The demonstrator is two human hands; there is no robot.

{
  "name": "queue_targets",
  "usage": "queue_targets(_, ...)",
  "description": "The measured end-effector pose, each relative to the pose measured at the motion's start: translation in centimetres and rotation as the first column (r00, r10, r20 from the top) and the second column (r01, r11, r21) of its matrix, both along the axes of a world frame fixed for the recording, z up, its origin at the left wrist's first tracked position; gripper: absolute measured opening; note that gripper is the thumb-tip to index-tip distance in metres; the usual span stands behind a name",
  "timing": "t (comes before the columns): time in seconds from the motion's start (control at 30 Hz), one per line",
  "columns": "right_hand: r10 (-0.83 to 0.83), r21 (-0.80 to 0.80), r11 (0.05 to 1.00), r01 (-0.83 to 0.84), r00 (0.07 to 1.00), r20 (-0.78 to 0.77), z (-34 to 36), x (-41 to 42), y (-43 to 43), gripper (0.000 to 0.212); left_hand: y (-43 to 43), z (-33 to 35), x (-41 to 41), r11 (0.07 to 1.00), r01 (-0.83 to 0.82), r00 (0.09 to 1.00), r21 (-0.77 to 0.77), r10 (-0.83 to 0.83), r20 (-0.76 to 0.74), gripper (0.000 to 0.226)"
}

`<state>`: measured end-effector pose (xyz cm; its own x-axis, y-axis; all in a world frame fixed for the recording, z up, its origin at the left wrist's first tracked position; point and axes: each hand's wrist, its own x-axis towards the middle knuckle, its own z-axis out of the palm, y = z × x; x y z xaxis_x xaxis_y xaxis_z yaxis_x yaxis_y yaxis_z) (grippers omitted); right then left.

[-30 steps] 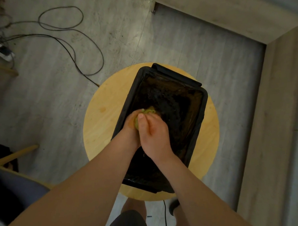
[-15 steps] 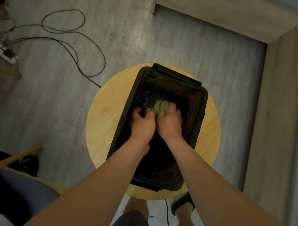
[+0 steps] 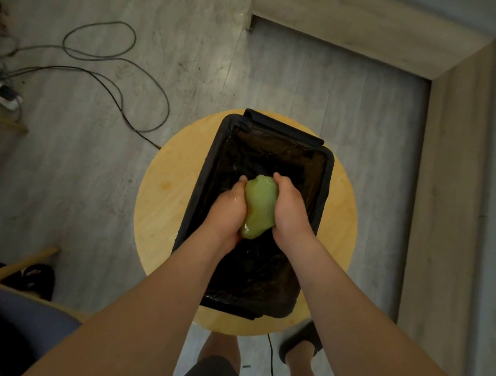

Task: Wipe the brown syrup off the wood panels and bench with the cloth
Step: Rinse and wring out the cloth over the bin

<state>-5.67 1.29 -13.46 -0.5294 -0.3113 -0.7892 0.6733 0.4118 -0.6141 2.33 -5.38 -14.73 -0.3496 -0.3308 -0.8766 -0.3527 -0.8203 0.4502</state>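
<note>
Over the black tub point(image 3: 330, 167) on the round stool point(image 3: 162, 214): 2 hands squeeze the green cloth point(image 3: 260, 207).
Left hand point(image 3: 226, 214) and right hand point(image 3: 292, 211) each curl round 1 side of the balled-up green cloth and press it between them; it looks wet and glossy. Judged step: wringing out before wiping. To do it well, twist the 2 ends in opposite directions, hold low inside the tub so drips land there, and stop once the cloth is only damp.

The person wears dark grey shorts point(image 3: 209, 373) and a black shoe point(image 3: 298, 340) on the right foot, forearms point(image 3: 161, 305) bare.
</note>
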Motion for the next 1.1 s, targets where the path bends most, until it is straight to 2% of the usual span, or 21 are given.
queue_targets(0.1, -0.023, 0.005, 1.0, 0.023, 0.992, 0.126, 0.0, 0.4, 0.3, 0.037, -0.1, 0.2, -0.3, 0.995, -0.054, 0.998, 0.082, 0.057, -0.034, 0.051)
queue_targets(0.2, -0.028, 0.032, 0.999, 0.023, 0.988, 0.151, -0.3, 1.4, 0.5, 0.034, 0.2, 0.4, -0.3, 0.986, -0.111, 0.992, 0.127, 0.118, -0.048, 0.055)
queue_targets(0.33, 0.052, 0.058, 0.997, -0.044, 0.988, -0.146, -0.5, 2.8, 0.8, 0.042, 0.5, 0.7, -0.4, 0.98, -0.125, 0.992, 0.154, 0.129, -0.017, 0.059)
queue_targets(0.4, 0.1, 0.033, 0.995, -0.096, 0.972, -0.212, 0.0, 3.0, 1.0, 0.046, 0.4, 0.7, -0.2, 0.979, -0.133, 0.99, 0.155, 0.138, -0.021, 0.057)
queue_targets(0.47, 0.105, -0.016, 0.994, -0.11, 0.977, -0.184, 0.5, 2.7, 0.8, 0.045, 0.3, 0.9, 0.1, 0.979, -0.132, 0.99, 0.156, 0.138, -0.025, 0.054)
queue_targets(0.53, 0.025, -0.073, 0.997, -0.028, 0.999, -0.046, 1.2, 1.9, 0.2, 0.042, 0.2, 1.0, 0.4, 0.973, -0.114, 0.992, 0.199, 0.121, -0.024, 0.052)
queue_targets(0.6, -0.04, -0.053, 0.998, 0.043, 0.998, 0.053, 1.8, 1.2, -0.3, 0.041, 0.2, 1.2, 0.4, 0.959, -0.088, 0.993, 0.268, 0.105, -0.048, 0.055)
queue_targets(0.63, -0.011, -0.003, 1.0, 0.011, 0.999, 0.034, 1.7, 1.0, -0.4, 0.041, 0.2, 1.3, 0.5, 0.956, -0.068, 0.993, 0.287, 0.092, -0.069, 0.058)
queue_targets(0.67, 0.091, 0.056, 0.994, -0.089, 0.995, -0.033, 1.8, 0.8, -0.5, 0.044, 0.1, 1.4, 0.6, 0.955, -0.05, 0.993, 0.293, 0.079, -0.087, 0.061)
queue_targets(0.7, 0.237, 0.121, 0.967, -0.222, 0.964, -0.123, 1.9, 0.7, -0.5, 0.049, 0.0, 1.3, 0.7, 0.955, -0.033, 0.993, 0.295, 0.065, -0.101, 0.064)
queue_targets(0.77, 0.471, 0.237, 0.877, -0.418, 0.844, -0.255, 1.7, 0.2, -0.3, 0.06, -0.4, 1.2, 0.9, 0.957, 0.039, 0.989, 0.289, 0.004, -0.147, 0.074)
queue_targets(0.8, 0.526, 0.273, 0.845, -0.461, 0.807, -0.267, 1.6, -0.2, -0.3, 0.063, -0.6, 1.4, 1.0, 0.956, 0.094, 0.982, 0.278, -0.044, -0.182, 0.078)
queue_targets(0.87, 0.544, 0.278, 0.831, -0.483, 0.809, -0.223, 2.3, -0.8, -0.6, 0.071, -0.7, 1.8, 1.3, 0.947, 0.203, 0.952, 0.249, -0.131, -0.278, 0.081)
queue_targets(0.93, 0.541, 0.205, 0.838, -0.506, 0.821, -0.181, 2.2, -1.9, -0.3, 0.063, -0.8, 2.1, 1.6, 0.932, 0.296, 0.906, 0.207, -0.205, -0.37, 0.07)
queue_targets(1.0, 0.589, 0.164, 0.808, -0.565, 0.779, -0.215, 2.5, -2.8, 0.1, 0.051, -1.2, 2.2, 1.8, 0.903, 0.396, 0.857, 0.167, -0.298, -0.419, 0.05)
queue_targets(1.1, 0.703, 0.208, 0.697, -0.686, 0.596, -0.389, 2.9, -4.4, 1.0, 0.034, -2.2, 2.3, 2.1, 0.846, 0.521, 0.799, 0.114, -0.436, -0.414, 0.028)
